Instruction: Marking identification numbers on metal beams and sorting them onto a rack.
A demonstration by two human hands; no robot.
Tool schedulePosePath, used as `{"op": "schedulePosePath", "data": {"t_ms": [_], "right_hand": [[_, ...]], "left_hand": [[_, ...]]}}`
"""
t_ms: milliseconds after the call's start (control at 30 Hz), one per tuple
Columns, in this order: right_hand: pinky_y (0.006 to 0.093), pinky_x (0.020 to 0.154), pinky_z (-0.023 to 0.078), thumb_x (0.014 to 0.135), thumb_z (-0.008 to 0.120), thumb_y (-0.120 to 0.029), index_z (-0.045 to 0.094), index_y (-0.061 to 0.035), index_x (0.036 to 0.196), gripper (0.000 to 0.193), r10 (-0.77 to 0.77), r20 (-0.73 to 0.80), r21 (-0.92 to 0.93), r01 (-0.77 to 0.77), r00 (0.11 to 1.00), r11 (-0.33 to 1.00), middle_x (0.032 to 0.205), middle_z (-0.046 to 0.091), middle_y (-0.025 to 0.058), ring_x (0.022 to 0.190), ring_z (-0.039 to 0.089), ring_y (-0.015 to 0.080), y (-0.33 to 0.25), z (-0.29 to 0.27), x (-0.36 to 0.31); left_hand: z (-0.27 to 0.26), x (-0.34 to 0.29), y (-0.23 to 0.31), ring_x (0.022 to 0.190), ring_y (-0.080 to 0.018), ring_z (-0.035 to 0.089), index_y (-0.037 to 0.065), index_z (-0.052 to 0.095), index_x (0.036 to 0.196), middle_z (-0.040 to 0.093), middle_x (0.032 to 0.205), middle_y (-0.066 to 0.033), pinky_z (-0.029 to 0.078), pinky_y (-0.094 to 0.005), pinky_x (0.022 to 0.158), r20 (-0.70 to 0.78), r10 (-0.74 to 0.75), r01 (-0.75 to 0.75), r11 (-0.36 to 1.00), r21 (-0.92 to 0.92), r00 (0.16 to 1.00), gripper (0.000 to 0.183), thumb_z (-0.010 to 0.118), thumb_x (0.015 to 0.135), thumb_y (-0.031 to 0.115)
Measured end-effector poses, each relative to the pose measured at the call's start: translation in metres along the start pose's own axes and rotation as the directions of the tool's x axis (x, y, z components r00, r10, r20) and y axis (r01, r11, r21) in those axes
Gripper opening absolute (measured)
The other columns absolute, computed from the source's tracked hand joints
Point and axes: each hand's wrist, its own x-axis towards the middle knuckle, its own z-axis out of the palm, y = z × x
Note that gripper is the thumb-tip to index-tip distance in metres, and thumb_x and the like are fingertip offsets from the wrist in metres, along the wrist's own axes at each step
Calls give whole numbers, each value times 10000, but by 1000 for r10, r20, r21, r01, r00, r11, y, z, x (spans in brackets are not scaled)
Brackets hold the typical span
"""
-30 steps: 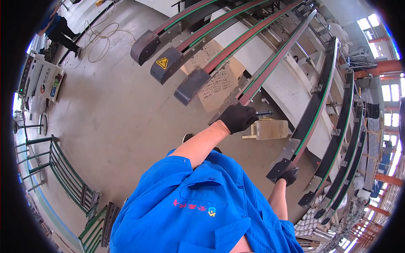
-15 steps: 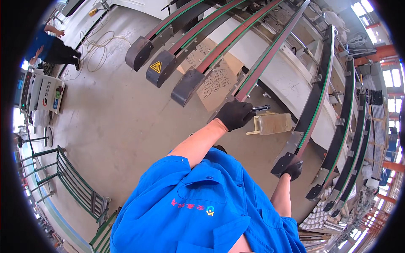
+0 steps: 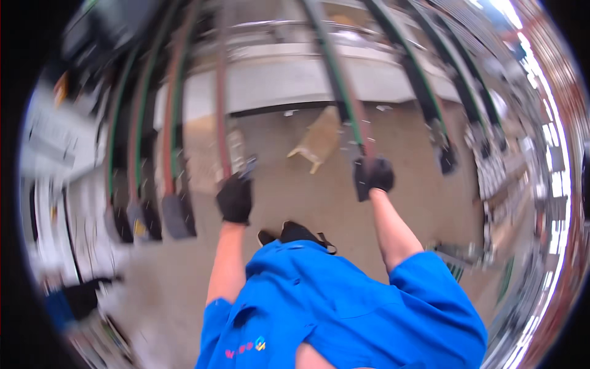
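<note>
- Take small stool [image 3: 318,136], on floor [image 3: 289,194], as landmark.
- Find L belt arm [image 3: 222,104] to left of stool, with black-gloved L hand [image 3: 233,198] at near end.
- Note L fingers apparently curled round rod-like tool [image 3: 251,164], protruding on stool side; blurred, so cannot confirm contact w/ arm.
- Find R belt arm [image 3: 337,77] to right of stool, with black-gloved R hand [image 3: 379,174] against dark end block [image 3: 361,181].
- Cannot tell R fingers' state (wrapped or merely resting), due to blur.
- Seat R palm fully on end block; load both arms evenly, w/o twisting (recommended).
- Angle tool clear of belt edges; avoid nicks.
- Place fingertips away from belt/block gaps: poss. pinch pts.
- Treat stool as likely trip hazard; set feet well on near side, incl. black shoe [image 3: 298,232].
- Allow clearance for capped belt arms [image 3: 178,215], farther left of stool, and for outer belt arms [image 3: 424,86], farther right.
- Mind cardboard [image 3: 201,140] left of stool, white machine body [image 3: 270,83] beyond.
- Watch for co-worker [image 3: 78,297], far left of stool.
</note>
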Motion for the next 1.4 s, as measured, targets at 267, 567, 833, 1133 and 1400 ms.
{"op": "schedulePosePath", "data": {"t_ms": [267,567,833,1133,1400], "right_hand": [[530,768,550,1014,515,-454,712,-108,907,413,131,-106,122,-118,986,986,937,734,182,888,706,416,-37,-39,-7],[518,767,556,994,599,-402,694,-105,895,327,153,-148,155,-130,977,979,898,730,166,867,707,396,-29,-39,-9],[502,743,564,982,613,-398,683,-107,863,322,151,-188,123,-129,971,984,844,721,144,818,709,360,-29,-37,-9],[536,636,557,954,600,-389,713,-144,747,339,-44,-212,35,53,976,998,750,703,165,694,699,375,-13,-21,1],[527,845,555,1004,522,-541,748,-156,1092,455,-47,-26,-24,47,999,999,1100,738,154,1021,693,424,-13,-11,-3]], "left_hand": [[5,-9,-12,889,-456,691,11,655,1202,718,1009,-238,545,-519,755,178,-213,229,970,-76,961,323,566,1075,295],[-1,0,-5,815,-306,736,37,650,1142,743,883,-147,567,-424,734,262,-267,302,948,-101,927,283,536,1105,292],[-7,7,2,867,-388,683,-39,601,1169,697,991,-237,546,-445,755,303,-228,277,952,-129,925,326,503,1124,268],[26,-26,-67,1353,-255,576,4,517,1506,626,1441,-162,459,-456,1159,504,-38,-80,974,212,863,449,385,1118,186],[1,-8,-1,794,-359,686,107,694,971,680,832,-136,547,-485,662,55,-79,76,995,61,995,155,712,966,261]]}}
